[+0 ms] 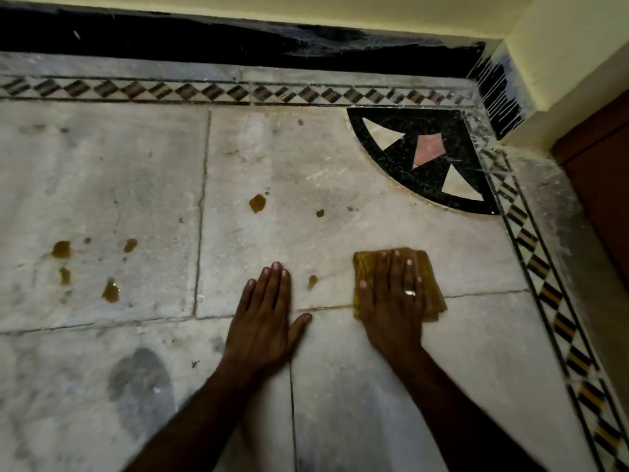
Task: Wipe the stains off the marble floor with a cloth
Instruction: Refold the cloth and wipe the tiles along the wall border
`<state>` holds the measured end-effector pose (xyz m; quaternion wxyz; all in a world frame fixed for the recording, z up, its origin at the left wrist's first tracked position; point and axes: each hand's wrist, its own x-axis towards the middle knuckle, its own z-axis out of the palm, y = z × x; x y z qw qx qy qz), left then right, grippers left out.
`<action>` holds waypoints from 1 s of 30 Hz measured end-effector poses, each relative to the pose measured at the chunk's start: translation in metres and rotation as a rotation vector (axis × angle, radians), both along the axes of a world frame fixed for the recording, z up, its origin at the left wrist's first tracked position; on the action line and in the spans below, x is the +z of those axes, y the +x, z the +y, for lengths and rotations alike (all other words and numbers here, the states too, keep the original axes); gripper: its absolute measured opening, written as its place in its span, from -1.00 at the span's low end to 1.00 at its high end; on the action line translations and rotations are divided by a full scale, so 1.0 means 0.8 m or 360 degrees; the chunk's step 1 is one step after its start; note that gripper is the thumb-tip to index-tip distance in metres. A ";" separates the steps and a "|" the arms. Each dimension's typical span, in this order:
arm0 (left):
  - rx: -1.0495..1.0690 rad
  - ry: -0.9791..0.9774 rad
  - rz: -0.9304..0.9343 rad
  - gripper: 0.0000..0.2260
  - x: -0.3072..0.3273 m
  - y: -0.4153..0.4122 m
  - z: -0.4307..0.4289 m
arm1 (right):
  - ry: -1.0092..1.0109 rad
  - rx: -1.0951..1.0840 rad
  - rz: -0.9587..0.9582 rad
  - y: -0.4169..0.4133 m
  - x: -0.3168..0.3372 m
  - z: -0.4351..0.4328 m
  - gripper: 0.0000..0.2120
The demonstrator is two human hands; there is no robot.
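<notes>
Fingers (396, 264) of the right hand (391, 301) are lying flat, pressing the cloth (432, 287) down — left hand (265, 318) resting open on the floor (340, 233), brown stain (311, 281) between them.

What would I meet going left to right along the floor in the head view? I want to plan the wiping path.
Brown stain cluster → drip-shaped stain → left hand flat on the marble → small stain → right hand pressing the yellow cloth → patterned border strip.
</notes>
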<state>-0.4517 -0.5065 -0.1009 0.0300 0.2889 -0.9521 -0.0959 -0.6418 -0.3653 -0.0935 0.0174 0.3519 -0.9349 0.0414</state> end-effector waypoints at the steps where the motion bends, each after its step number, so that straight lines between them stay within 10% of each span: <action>1: 0.0015 -0.0005 -0.0015 -0.26 0.000 0.001 -0.010 | -0.0015 0.0023 -0.0042 0.000 0.002 -0.019 -0.40; 12: -0.0062 -0.0130 0.0032 -0.33 -0.004 0.039 -0.043 | 0.0022 0.0779 0.0017 0.117 0.017 -0.002 -0.43; 30: -0.0303 0.0009 0.0084 -0.36 -0.002 0.033 0.001 | 0.0049 0.0471 -0.0048 0.049 0.003 -0.069 -0.38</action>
